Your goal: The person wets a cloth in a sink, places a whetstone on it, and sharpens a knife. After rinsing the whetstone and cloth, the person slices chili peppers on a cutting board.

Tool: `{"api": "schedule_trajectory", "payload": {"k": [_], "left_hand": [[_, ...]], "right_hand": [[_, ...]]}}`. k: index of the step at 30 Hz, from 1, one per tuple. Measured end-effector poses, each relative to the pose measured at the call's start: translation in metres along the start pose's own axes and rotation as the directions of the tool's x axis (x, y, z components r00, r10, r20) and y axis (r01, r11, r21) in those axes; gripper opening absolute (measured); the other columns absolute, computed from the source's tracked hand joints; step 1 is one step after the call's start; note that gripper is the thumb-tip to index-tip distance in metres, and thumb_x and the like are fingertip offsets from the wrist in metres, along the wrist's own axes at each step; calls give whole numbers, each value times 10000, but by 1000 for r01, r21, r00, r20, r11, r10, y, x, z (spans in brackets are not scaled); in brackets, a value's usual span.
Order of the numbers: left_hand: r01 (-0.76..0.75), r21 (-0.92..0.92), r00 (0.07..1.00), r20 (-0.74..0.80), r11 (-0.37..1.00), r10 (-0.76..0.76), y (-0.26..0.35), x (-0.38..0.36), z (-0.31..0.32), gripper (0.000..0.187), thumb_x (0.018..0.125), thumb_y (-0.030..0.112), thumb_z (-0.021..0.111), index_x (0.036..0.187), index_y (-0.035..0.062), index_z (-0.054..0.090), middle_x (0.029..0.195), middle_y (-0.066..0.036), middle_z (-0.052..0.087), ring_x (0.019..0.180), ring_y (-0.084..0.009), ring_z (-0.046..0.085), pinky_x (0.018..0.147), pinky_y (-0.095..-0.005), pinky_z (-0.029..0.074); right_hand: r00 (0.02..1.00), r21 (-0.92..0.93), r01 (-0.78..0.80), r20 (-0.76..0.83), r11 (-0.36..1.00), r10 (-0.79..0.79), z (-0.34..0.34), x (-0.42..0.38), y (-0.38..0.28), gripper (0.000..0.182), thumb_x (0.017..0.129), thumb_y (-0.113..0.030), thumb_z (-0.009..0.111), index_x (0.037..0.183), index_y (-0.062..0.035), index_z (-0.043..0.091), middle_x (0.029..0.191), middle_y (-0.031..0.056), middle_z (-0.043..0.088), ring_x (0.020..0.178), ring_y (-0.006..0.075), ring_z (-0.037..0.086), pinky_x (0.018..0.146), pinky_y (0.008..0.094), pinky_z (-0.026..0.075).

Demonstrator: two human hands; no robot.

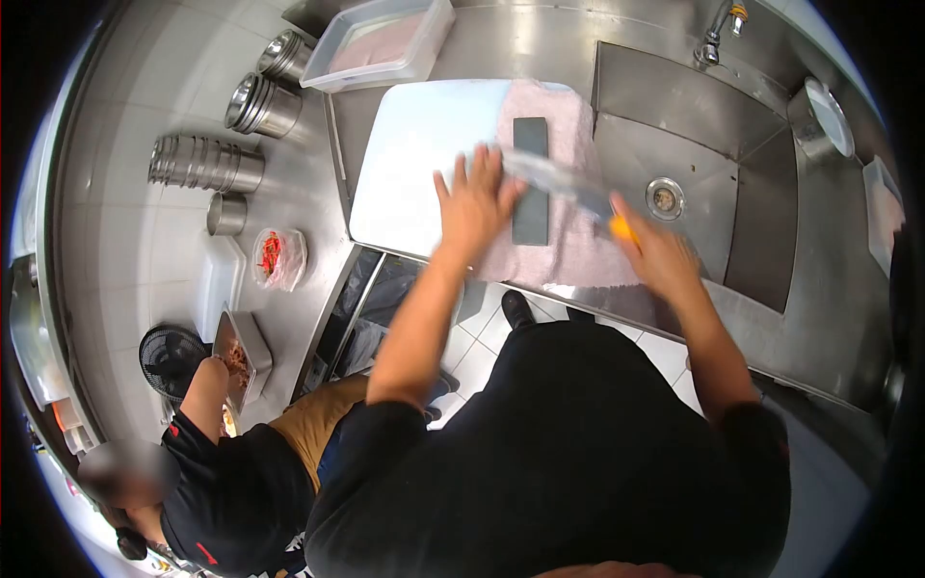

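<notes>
A dark rectangular sharpening stone (531,217) lies on a pink towel (570,125), which covers the right part of a white cutting board (405,135). My right hand (660,252) is closed round the yellow handle of a knife (559,177). The knife's blade, blurred, crosses over the stone and points left. My left hand (474,210) has its fingers spread at the blade's tip end, above the board and towel edge. Whether its fingertips touch the blade is hard to tell.
To the right is a steel sink (694,144) with a faucet (710,48). A plastic tub (424,58) stands behind the board. Steel containers (207,164) and a bag of red pieces (279,258) are at left. A co-worker (236,482) reaches into a tray (252,356).
</notes>
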State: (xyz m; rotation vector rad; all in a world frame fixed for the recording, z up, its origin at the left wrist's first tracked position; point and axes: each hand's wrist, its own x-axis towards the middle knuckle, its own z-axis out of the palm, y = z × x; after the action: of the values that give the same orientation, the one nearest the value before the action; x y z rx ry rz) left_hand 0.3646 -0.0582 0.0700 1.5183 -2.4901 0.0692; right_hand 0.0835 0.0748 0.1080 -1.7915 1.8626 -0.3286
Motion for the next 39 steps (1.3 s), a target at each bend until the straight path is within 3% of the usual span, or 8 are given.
{"api": "schedule_trajectory", "payload": {"k": [5,13,17,19,23,27,35,39], "left_hand": [[81,1,961,266,997,-78,-40,100,-17,782,976,705,341,1504,138,446,1588,-96,387,1448,-422,344,1138,-681,229],[-30,38,995,92,999,26,58,-77,-32,744,937,593,532,1492,102,464,1560,-138,417,1415,-434,378,1105,-742,199],[-61,-30,998,4,998,61,-1,30,4,732,986,646,396,1467,100,476,1549,-114,430,1409,-440,381,1087,-738,231],[6,59,957,288,998,-23,-8,92,-26,780,976,716,292,1499,162,456,1585,-83,394,1435,-434,354,1120,-691,252],[-96,1,995,40,995,96,3,32,0,752,972,661,413,1488,116,459,1571,-114,406,1423,-452,364,1119,-706,229],[-12,0,987,160,1000,12,82,-96,-48,737,966,596,488,1505,96,438,1562,-149,410,1441,-460,329,1130,-703,206],[-49,-22,995,86,999,51,12,81,-4,720,966,670,406,1393,99,511,1502,-101,467,1402,-466,370,1097,-731,230],[-117,-21,993,-31,993,117,35,-1,4,748,963,644,458,1485,109,468,1557,-129,423,1443,-452,330,1120,-720,201]], "right_hand": [[972,-19,130,-195,991,-132,14,80,-5,574,975,-308,587,1519,-248,414,1063,235,695,910,454,659,799,520,521],[964,46,184,-203,982,-171,30,-89,43,567,948,-307,635,1487,-250,468,1001,239,691,868,450,663,766,531,525],[981,40,89,-174,995,-81,17,9,16,535,955,-314,618,1467,-230,487,1002,222,695,881,447,663,762,552,517],[966,10,125,-231,992,-119,20,44,12,525,959,-304,608,1463,-219,486,1004,219,695,879,447,662,755,551,515],[985,5,55,-162,998,-54,19,-3,16,550,947,-286,628,1475,-243,478,1062,207,695,895,430,673,771,525,528],[989,67,117,-104,991,-109,27,-120,55,642,908,-252,682,1501,-319,445,1094,174,700,923,412,684,788,512,543],[957,-79,73,-276,994,-92,9,13,20,600,928,-290,652,1493,-294,450,947,219,704,822,437,669,741,527,529],[984,-4,76,-162,997,-75,10,-35,45,611,917,-289,669,1490,-297,457,938,210,709,841,417,678,753,515,534]]}}
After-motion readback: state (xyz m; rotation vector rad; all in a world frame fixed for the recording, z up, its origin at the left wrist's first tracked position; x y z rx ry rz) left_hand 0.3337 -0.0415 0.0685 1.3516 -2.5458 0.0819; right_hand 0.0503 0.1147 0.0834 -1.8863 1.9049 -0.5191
